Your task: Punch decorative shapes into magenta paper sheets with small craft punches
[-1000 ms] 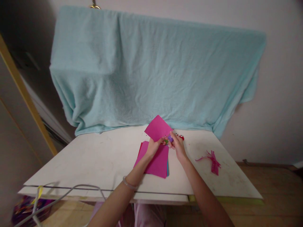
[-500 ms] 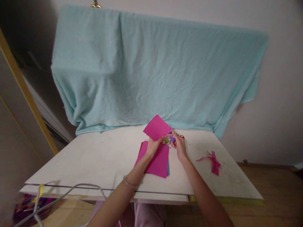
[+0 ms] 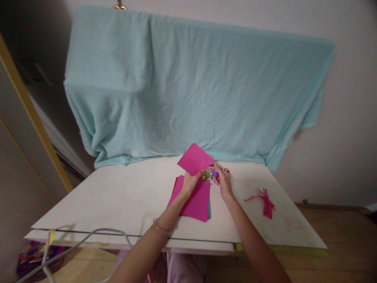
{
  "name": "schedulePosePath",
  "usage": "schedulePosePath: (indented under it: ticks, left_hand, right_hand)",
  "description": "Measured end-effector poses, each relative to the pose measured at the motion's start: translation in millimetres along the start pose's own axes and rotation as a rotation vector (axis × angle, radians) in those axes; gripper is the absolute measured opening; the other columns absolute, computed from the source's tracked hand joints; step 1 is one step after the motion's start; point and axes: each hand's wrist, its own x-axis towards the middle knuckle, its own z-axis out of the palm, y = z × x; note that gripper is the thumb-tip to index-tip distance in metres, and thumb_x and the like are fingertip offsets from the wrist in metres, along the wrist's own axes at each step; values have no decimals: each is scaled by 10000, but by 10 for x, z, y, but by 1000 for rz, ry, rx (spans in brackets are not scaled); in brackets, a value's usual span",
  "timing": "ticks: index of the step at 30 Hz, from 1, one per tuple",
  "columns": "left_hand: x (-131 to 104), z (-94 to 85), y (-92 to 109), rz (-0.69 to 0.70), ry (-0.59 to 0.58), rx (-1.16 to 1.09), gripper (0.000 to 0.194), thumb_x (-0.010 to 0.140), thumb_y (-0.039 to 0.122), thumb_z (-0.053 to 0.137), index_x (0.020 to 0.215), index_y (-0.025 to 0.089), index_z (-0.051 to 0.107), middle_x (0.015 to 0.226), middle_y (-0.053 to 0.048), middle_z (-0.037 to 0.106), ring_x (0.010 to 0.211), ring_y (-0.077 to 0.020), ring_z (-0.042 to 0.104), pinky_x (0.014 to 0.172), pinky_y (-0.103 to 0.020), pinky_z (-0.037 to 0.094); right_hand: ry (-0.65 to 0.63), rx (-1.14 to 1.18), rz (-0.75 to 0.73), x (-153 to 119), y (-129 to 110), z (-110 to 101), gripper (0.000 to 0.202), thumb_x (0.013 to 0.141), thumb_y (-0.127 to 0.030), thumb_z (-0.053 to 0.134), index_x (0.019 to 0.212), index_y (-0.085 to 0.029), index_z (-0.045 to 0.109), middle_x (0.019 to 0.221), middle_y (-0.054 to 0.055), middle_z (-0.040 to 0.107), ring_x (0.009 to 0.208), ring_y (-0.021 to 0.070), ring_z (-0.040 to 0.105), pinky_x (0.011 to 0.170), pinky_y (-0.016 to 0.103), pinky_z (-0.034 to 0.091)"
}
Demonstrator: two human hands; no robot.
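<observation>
A paper stack [image 3: 194, 208] lies on the white table [image 3: 132, 196], a pink sheet uppermost, with a red edge showing along its left side and a blue one along its right. The left hand [image 3: 191, 182] is over the far left part of the paper stack, closed on the near corner of a loose pink square [image 3: 194, 158]. That square is raised just beyond the paper stack, turned so that one corner points away, and it reaches out past the left hand, its right corner coming close to the thumb of the right hand.

The right hand [image 3: 224, 184] is beyond the far right corner of the paper stack, its fingers curled around a small purple object [image 3: 215, 173]. So the purple object sits between the two hands, on the inner side of the right one. A small green object [image 3: 207, 175] is just beyond the paper stack too, next to the left fingertips; whether they touch it cannot be told. Tiny coloured bits are scattered around it.

A red object with eye-like spots [image 3: 226, 170] is farther out to the right of the paper stack, just behind the right hand. Well to the right of the paper stack lies a tangle of pink strips [image 3: 267, 206], apart from both hands. Behind the paper stack hangs a pale blue cloth [image 3: 200, 86].
</observation>
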Motion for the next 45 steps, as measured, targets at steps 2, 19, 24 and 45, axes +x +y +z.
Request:
schedulePosePath:
  ticks: [2, 19, 24, 45]
  left_hand:
    - [1, 1, 3, -19, 3, 13, 383, 651, 341, 764, 934, 122, 625, 852, -111, 706, 771, -222, 661, 741, -337, 533]
    - [27, -18, -75, 18, -3, 82, 392, 645, 312, 739, 967, 122, 619, 940, -105, 692, 804, -207, 634, 754, -318, 503]
    - [14, -17, -89, 12, -56, 75, 382, 678, 318, 717, 984, 117, 607, 923, -112, 691, 769, -203, 636, 729, -323, 506]
    - [23, -19, -124, 43, -66, 98, 423, 673, 383, 746, 991, 131, 625, 967, -115, 696, 828, -217, 654, 777, -329, 517]
  right_hand:
    - [-2, 25, 14, -1, -9, -1, 501, 781, -620, 551, 817, -137, 679, 388, -66, 374, 352, 72, 276, 383, 238, 153]
    - [71, 30, 134, 77, 136, -29, 264, 633, -390, 715, 760, -163, 667, 445, -72, 430, 382, 66, 299, 386, 214, 189]
    - [104, -110, 28, 84, 120, -19, 354, 629, -454, 733, 807, -148, 722, 554, -8, 583, 444, 96, 415, 410, 227, 271]
    - [99, -173, -76, 75, 127, -19, 343, 654, -473, 719, 756, -146, 726, 630, 30, 639, 523, 131, 500, 468, 239, 363]
